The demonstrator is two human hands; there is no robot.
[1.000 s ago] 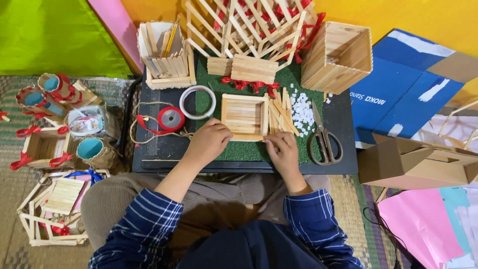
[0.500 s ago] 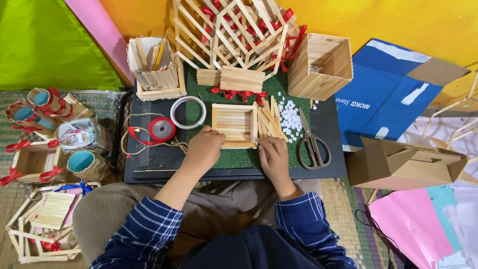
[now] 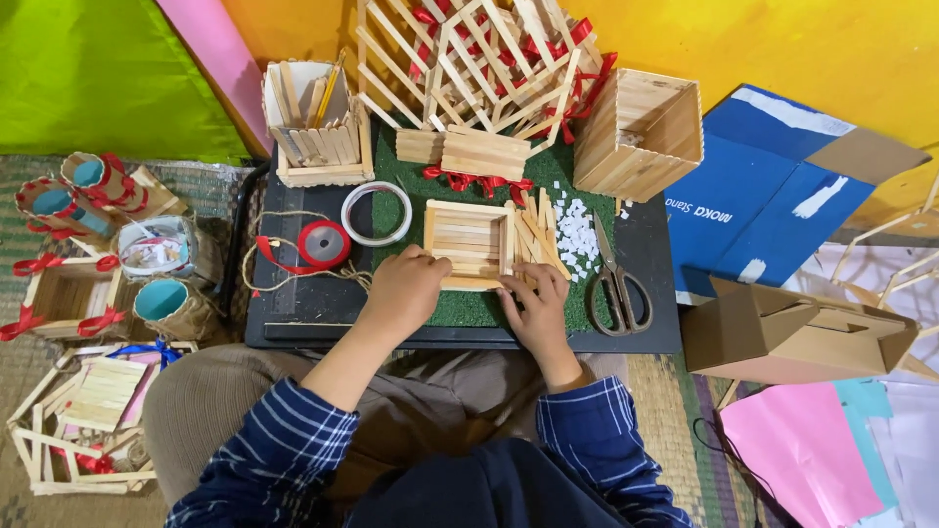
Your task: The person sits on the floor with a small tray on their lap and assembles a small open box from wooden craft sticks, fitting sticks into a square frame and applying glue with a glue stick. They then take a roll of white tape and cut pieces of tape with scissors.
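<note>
A small square tray of wooden craft sticks lies on a green mat on a black low table. My left hand rests against the tray's near left corner, fingers curled on its edge. At the tray's near right corner, my right hand presses down with its fingertips beside a loose pile of craft sticks. Whether either hand pinches a single stick is hidden.
Scissors, white paper bits, a red ribbon spool and a white tape ring lie on the table. Stick-built boxes and a lattice house stand behind. Cardboard boxes right, ribboned craft pieces left.
The view has shifted a little, so the table sits slightly lower and more to the left in frame. Both hands stay at the tray's near edge, barely moved.
</note>
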